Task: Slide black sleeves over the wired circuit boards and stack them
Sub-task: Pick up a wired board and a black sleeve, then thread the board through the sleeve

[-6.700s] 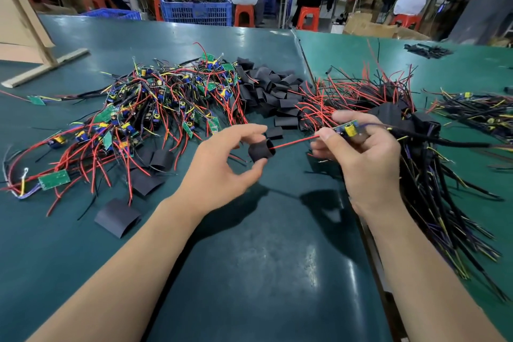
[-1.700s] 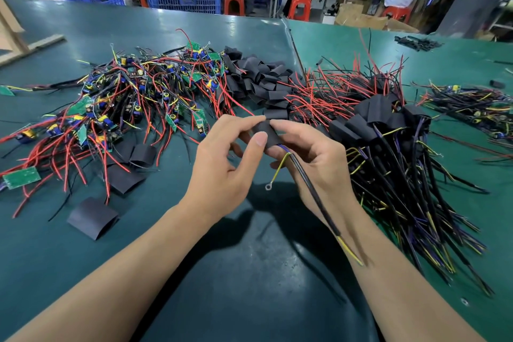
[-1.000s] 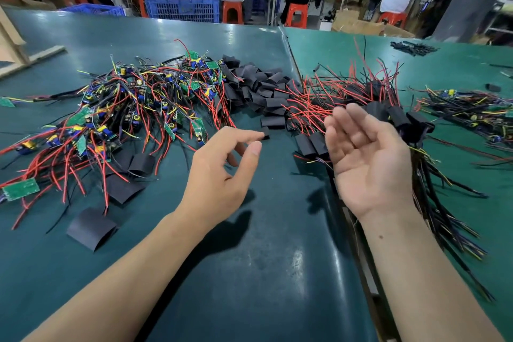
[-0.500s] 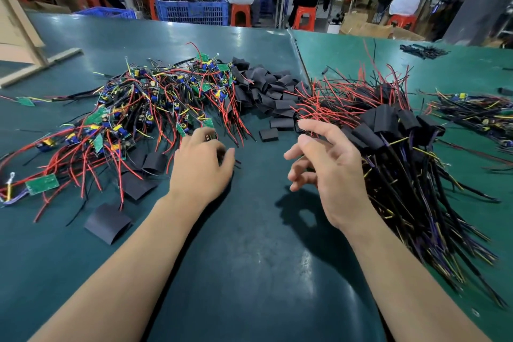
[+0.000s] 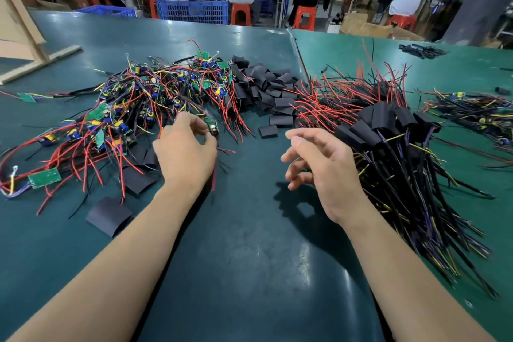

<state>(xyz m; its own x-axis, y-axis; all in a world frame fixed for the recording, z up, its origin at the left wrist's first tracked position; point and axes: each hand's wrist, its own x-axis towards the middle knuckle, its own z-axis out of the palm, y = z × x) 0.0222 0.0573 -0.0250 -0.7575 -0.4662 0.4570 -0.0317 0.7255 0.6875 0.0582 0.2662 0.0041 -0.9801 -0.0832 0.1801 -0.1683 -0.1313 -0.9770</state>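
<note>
No text, label, brand, number or sign can be read. The small green circuit boards with red, black and yellow wires (image 5: 155, 100) carry markings too small and blurred to make out, and the flat black sleeves (image 5: 266, 89) show no print. Papers on the far wall are too blurred to read.

**Tabletop layout**

On the tabletop (image 5: 249, 272), the heap of bare wired boards (image 5: 144, 108) lies at ten o'clock. The loose sleeves (image 5: 266, 89) sit at twelve, between that heap and the stack of sleeved boards (image 5: 388, 130) at two o'clock. Crates (image 5: 194, 5) stand behind.
</note>
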